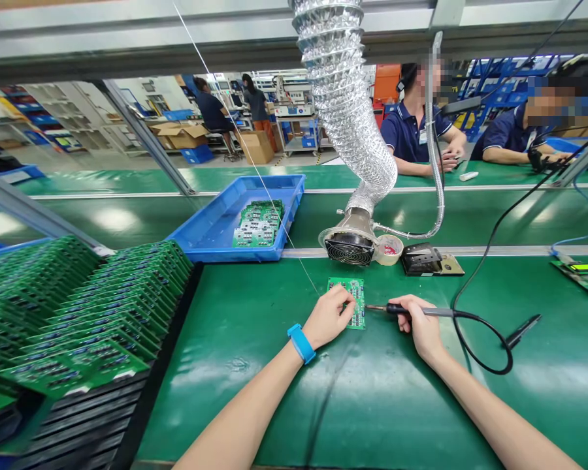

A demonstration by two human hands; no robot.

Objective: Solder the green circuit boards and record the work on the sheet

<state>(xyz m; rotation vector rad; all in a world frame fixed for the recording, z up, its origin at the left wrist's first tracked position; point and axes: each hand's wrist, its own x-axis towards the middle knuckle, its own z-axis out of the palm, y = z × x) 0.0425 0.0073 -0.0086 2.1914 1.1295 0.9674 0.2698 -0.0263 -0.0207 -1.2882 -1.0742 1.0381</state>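
Note:
A green circuit board (359, 317) lies flat on the green bench mat. My left hand (329, 316), with a blue band on its wrist, is closed in a pinch over the board's left part and hides some of it. A thin solder wire (274, 203) slants down from above and runs into that hand. In my right hand (421, 326) is a soldering iron (396, 309), gripped like a pen. Its tip points left and reaches the board's right edge; whether it touches cannot be made out.
A fume extractor (349, 248) hangs just behind the board, beside a small cup (388, 249) and a black iron stand (424, 260). A blue tray (215, 253) holds boards. Racked boards (102, 307) fill the left. The iron's cable (490, 371) loops at right. Co-workers sit opposite.

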